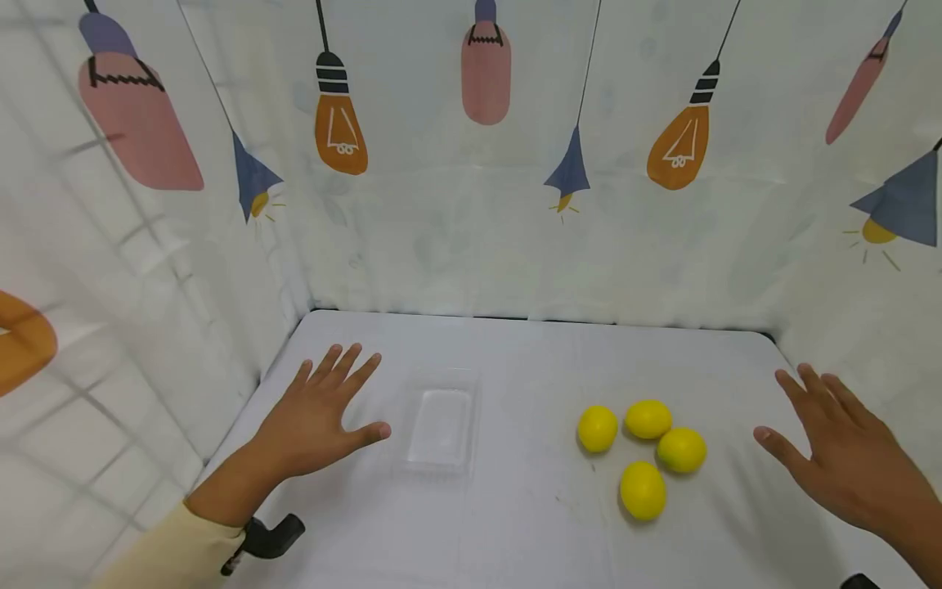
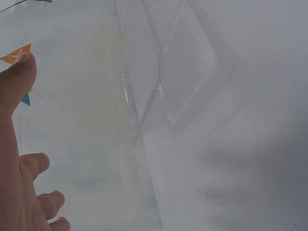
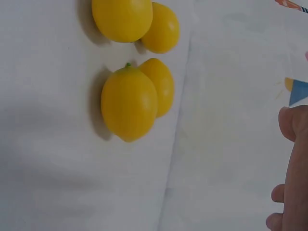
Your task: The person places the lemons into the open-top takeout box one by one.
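Note:
Both hands hover over the table with fingers spread, holding nothing. In the head view my left hand (image 1: 312, 421) is just left of a clear plastic tray (image 1: 471, 433), apart from it. The left wrist view shows part of that see-through tray (image 2: 161, 72). My right hand (image 1: 846, 450) is at the table's right side. Several yellow lemons lie loose between the hands, nearer the right one: a front lemon (image 1: 643, 491), a left lemon (image 1: 598, 429), a back lemon (image 1: 648, 420) and a right lemon (image 1: 682, 450). In the right wrist view, one lemon (image 3: 129, 103) shows a green stem end.
A white-covered table (image 1: 515, 540) carries everything. Behind it and along the sides hangs a pale curtain (image 1: 456, 245) printed with lamps and bulbs. A black strap piece (image 1: 272, 537) sticks out at the left wrist, beside a cream sleeve (image 1: 177, 548).

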The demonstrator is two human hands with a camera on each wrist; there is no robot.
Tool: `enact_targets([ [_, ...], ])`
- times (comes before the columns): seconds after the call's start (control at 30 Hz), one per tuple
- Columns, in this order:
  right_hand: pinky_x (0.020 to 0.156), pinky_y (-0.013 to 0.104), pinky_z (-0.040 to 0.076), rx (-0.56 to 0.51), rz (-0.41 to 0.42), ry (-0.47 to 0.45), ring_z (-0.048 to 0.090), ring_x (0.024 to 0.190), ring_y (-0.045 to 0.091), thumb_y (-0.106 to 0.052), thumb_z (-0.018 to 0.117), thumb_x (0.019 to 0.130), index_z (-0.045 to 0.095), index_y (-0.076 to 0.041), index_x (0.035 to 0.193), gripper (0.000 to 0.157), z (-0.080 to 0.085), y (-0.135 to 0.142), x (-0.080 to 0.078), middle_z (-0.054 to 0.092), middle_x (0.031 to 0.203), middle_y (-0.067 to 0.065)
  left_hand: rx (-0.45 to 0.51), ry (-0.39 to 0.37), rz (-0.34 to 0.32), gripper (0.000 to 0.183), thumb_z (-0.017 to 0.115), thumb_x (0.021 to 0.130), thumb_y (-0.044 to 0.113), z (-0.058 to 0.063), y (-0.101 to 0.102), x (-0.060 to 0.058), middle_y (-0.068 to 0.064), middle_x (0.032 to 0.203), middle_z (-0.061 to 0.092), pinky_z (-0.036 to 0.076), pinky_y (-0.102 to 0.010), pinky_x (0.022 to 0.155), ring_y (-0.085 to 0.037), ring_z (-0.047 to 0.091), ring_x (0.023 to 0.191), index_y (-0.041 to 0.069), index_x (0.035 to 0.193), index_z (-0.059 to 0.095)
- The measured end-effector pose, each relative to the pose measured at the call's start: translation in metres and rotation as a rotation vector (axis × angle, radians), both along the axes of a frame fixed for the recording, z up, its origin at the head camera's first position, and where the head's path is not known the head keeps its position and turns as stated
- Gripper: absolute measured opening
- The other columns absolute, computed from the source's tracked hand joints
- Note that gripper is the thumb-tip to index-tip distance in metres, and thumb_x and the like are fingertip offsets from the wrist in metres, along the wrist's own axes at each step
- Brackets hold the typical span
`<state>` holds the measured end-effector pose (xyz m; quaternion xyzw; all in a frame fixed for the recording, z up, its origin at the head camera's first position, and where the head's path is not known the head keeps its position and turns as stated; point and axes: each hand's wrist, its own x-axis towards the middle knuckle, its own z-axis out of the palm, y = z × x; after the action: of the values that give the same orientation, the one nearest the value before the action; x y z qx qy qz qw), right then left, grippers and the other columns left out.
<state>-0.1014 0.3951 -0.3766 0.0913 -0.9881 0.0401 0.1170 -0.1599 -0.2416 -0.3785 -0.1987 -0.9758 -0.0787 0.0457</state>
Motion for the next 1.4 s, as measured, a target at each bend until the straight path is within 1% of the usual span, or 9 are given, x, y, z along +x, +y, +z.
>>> enact_targets([
  [0.2,0.12,0.054,-0.014,-0.041,0.006,-0.04,-0.011,0.153,0.045,-0.047,0.056,0.104,0.009,-0.002,0.164,0.088,-0.008,-0.004,0.002,0.0,0.168,0.026,0.033,-0.036,-0.014,0.099,0.055,0.09,0.077,-0.006,0.002,0.003,-0.016,0.168,0.019,0.009,-0.067,0.119,-0.042,0.01,0.154,0.02,0.165,0.026],
  [0.33,0.119,0.056,-0.014,-0.078,0.008,-0.063,-0.008,0.152,0.048,-0.046,0.055,0.105,0.009,-0.002,0.164,0.087,-0.011,-0.005,0.004,0.001,0.167,0.027,0.048,-0.049,-0.027,0.098,0.054,0.089,0.079,-0.014,0.004,0.001,-0.016,0.168,0.02,0.01,-0.067,0.119,-0.042,0.01,0.154,0.02,0.164,0.028],
  [0.57,0.122,0.054,-0.01,-0.111,0.049,-0.056,0.007,0.149,0.055,-0.043,0.059,0.104,0.017,0.001,0.162,0.085,-0.016,-0.009,0.001,0.013,0.163,0.034,0.094,-0.072,-0.044,0.096,0.057,0.09,0.076,-0.028,0.009,-0.002,-0.014,0.168,0.022,0.012,-0.067,0.119,-0.041,0.011,0.154,0.019,0.163,0.031],
  [0.67,0.12,0.059,-0.008,-0.133,0.045,-0.077,0.01,0.148,0.055,-0.044,0.059,0.104,0.016,0.0,0.162,0.085,-0.02,-0.012,0.002,0.013,0.164,0.033,0.124,-0.086,-0.051,0.095,0.057,0.09,0.076,-0.033,0.01,0.0,-0.014,0.167,0.024,0.013,-0.067,0.118,-0.041,0.013,0.154,0.019,0.162,0.033],
  [0.8,0.117,0.068,-0.003,-0.126,0.015,-0.121,0.01,0.147,0.056,-0.049,0.056,0.104,0.014,-0.001,0.163,0.087,-0.025,-0.018,0.001,0.01,0.165,0.031,0.161,-0.096,-0.062,0.094,0.058,0.09,0.075,-0.039,0.011,0.002,-0.013,0.166,0.027,0.016,-0.066,0.118,-0.04,0.017,0.153,0.018,0.161,0.035],
  [0.93,0.114,0.073,0.006,-0.121,0.0,-0.132,0.013,0.146,0.056,-0.053,0.055,0.103,0.016,-0.001,0.163,0.088,-0.028,-0.026,-0.002,0.013,0.164,0.031,0.19,-0.104,-0.049,0.093,0.06,0.09,0.073,-0.045,0.011,0.003,-0.013,0.164,0.031,0.018,-0.064,0.119,-0.04,0.023,0.152,0.016,0.16,0.037],
  [1.17,0.11,0.077,0.016,-0.115,-0.019,-0.176,0.022,0.14,0.056,-0.056,0.057,0.101,0.021,0.001,0.161,0.09,-0.032,-0.034,-0.007,0.018,0.163,0.032,0.236,-0.125,-0.03,0.089,0.068,0.091,0.063,-0.055,0.011,0.007,-0.012,0.163,0.034,0.021,-0.063,0.119,-0.04,0.027,0.15,0.016,0.16,0.038],
  [1.27,0.106,0.078,0.021,-0.133,-0.019,-0.194,0.026,0.138,0.057,-0.057,0.057,0.101,0.024,0.003,0.16,0.09,-0.035,-0.035,-0.006,0.023,0.16,0.034,0.246,-0.125,-0.033,0.088,0.07,0.091,0.06,-0.058,0.011,0.008,-0.012,0.163,0.035,0.023,-0.063,0.118,-0.04,0.028,0.15,0.016,0.16,0.038],
  [1.4,0.102,0.077,0.028,-0.163,0.0,-0.183,0.032,0.135,0.057,-0.055,0.06,0.1,0.029,0.003,0.158,0.088,-0.04,-0.037,-0.005,0.032,0.155,0.034,0.247,-0.129,-0.036,0.087,0.071,0.091,0.059,-0.061,0.012,0.008,-0.012,0.163,0.035,0.024,-0.063,0.118,-0.04,0.028,0.15,0.016,0.16,0.038],
])
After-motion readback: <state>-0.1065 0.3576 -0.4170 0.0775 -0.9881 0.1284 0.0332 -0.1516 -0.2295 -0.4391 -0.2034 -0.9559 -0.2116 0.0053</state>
